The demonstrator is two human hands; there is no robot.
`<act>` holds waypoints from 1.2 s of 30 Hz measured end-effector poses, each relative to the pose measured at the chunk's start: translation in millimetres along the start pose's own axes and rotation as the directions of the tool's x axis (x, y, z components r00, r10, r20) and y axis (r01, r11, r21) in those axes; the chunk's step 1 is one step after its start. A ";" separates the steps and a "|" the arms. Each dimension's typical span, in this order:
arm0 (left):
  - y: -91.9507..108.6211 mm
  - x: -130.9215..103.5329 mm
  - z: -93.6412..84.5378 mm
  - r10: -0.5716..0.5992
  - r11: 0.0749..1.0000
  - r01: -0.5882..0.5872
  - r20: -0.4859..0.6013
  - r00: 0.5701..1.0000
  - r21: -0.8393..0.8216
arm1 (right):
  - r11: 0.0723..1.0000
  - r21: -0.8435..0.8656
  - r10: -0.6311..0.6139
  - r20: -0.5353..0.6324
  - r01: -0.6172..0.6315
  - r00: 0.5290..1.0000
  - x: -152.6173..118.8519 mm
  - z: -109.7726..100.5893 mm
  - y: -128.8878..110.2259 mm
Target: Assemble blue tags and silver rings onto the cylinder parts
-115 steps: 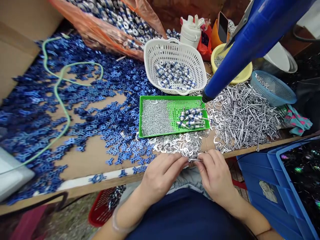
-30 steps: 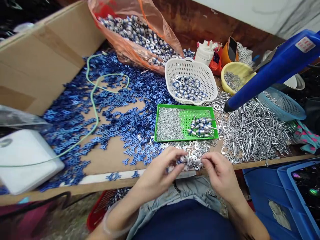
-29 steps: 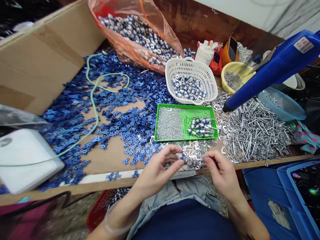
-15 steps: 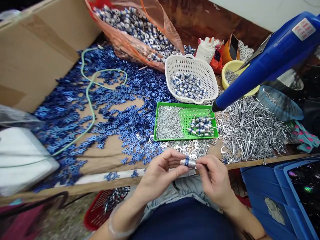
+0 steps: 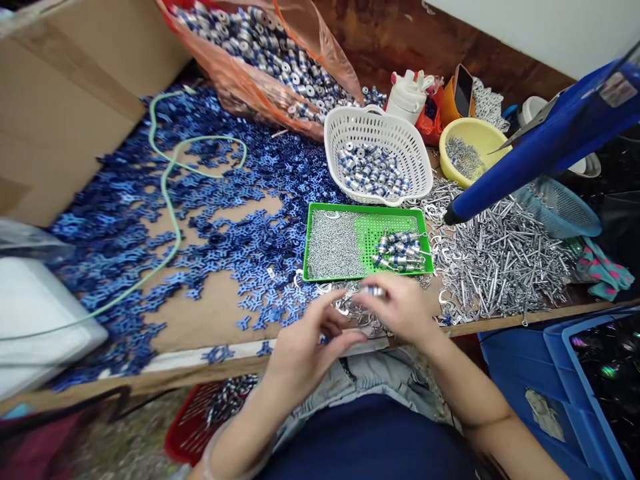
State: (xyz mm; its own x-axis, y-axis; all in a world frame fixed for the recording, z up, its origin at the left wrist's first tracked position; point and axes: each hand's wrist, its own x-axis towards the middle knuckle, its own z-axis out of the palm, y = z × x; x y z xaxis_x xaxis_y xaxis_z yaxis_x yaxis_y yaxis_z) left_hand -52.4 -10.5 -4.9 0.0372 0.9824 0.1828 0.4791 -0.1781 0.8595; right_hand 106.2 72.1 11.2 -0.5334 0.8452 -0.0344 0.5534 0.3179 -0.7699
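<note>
My right hand (image 5: 405, 308) is closed on a small silver cylinder with a blue band (image 5: 376, 291), raised over the loose silver hooks (image 5: 345, 303) at the table's front edge. Motion smears its fingers a little. Lower and to the left, my left hand (image 5: 297, 347) is empty, its thumb and fingers apart in a curve. Just beyond both hands lies a green tray (image 5: 367, 208). Tiny silver parts (image 5: 334, 247) fill its left side, and several banded cylinders with hooks attached (image 5: 401, 250) lie at its right.
Behind the tray stands a white basket (image 5: 427, 177) of banded cylinders. Blue metal pieces (image 5: 210, 230) cover the table's left. At the right lies a heap of silver rods (image 5: 505, 260), with a blue power screwdriver (image 5: 525, 163) hanging above. A yellow bowl (image 5: 450, 177) stands behind.
My right hand has moved up and away from my left hand, taking the banded cylinder with it. My left hand has let go of the cylinder. The view has shifted slightly.
</note>
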 end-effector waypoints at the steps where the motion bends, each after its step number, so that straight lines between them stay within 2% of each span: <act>1: -2.1 0.7 -2.7 -0.010 1.000 0.011 -0.055 0.998 0.013 | 0.980 -0.200 -0.034 -0.075 0.019 0.997 16.9 -5.1 3.2; 2: -4.0 1.1 -5.9 -0.010 0.999 0.013 -0.087 0.996 0.043 | 0.926 -0.373 -0.089 -0.069 0.057 0.994 34.0 -9.5 7.0; 4: -8.0 0.1 -12.6 0.006 0.991 0.007 -0.100 0.995 0.133 | 0.776 -0.604 -0.147 0.108 0.183 0.983 64.7 -15.6 16.1; 5: -10.3 -1.7 -16.0 0.015 0.984 0.002 -0.095 0.995 0.178 | 0.719 -0.645 -0.154 0.215 0.259 0.964 76.4 -17.4 21.0; 7: -16.2 -7.8 -22.0 0.007 0.973 0.016 -0.101 0.995 0.231 | 0.677 -0.647 -0.161 0.333 0.349 0.929 90.2 -19.8 29.7; 10: -27.9 -20.4 -29.2 -0.071 0.965 0.110 -0.165 0.984 0.240 | 0.679 -0.626 -0.173 0.372 0.384 0.912 90.4 -26.3 34.7; 13: -41.5 -30.9 -33.5 -0.122 0.952 0.180 -0.229 0.966 0.249 | 0.694 -0.608 -0.219 0.333 0.386 0.917 76.9 -38.0 26.2; 16: -56.5 -34.3 -36.3 -0.039 0.919 0.169 -0.345 0.938 0.355 | 0.786 -0.494 -0.297 0.226 0.372 0.928 53.8 -44.9 12.9; 19: -73.2 -28.8 -44.0 0.088 0.855 0.152 -0.428 0.899 0.495 | 0.854 -0.373 -0.313 0.191 0.364 0.930 20.8 -37.2 12.4; 21: -85.0 -19.3 -54.5 0.101 0.816 0.194 -0.465 0.880 0.544 | 0.863 -0.348 -0.314 0.199 0.366 0.928 -3.6 -26.1 22.0; 24: -102.4 5.1 -74.9 -0.012 0.765 0.341 -0.517 0.856 0.546 | 0.893 -0.319 -0.310 0.077 0.318 0.947 -33.9 -12.2 39.5; 27: -118.1 40.6 -90.6 -0.137 0.747 0.407 -0.477 0.868 0.526 | 0.913 -0.269 -0.308 0.041 0.308 0.950 -44.9 -9.2 42.3; 29: -126.8 66.7 -95.7 -0.126 0.755 0.364 -0.424 0.897 0.545 | 0.916 -0.240 -0.319 0.055 0.323 0.946 -38.1 -10.7 31.4; 31: -133.5 89.5 -97.8 -0.051 0.790 0.277 -0.393 0.918 0.546 | 0.920 -0.191 -0.335 0.076 0.343 0.939 -19.1 -9.7 12.4; 34: -139.1 107.7 -100.8 0.031 0.820 0.213 -0.413 0.910 0.531 | 0.935 -0.091 -0.330 0.143 0.344 0.933 33.4 3.8 -20.7; 35: -140.0 108.6 -102.5 0.048 0.825 0.206 -0.428 0.903 0.527 | 0.946 -0.087 -0.296 0.159 0.312 0.942 57.1 11.5 -30.7; 36: -140.5 107.5 -104.7 0.063 0.829 0.201 -0.444 0.894 0.521 | 0.965 -0.127 -0.211 0.148 0.231 0.966 83.2 20.3 -39.4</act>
State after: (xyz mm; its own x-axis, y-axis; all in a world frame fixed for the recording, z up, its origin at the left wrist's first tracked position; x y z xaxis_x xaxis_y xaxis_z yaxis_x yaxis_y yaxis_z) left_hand -207.5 114.3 -56.0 -0.3264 0.8420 0.4296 0.8619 0.0786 0.5009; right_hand 27.0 121.1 25.8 -0.7268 0.6859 0.0355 0.4921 0.5561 -0.6698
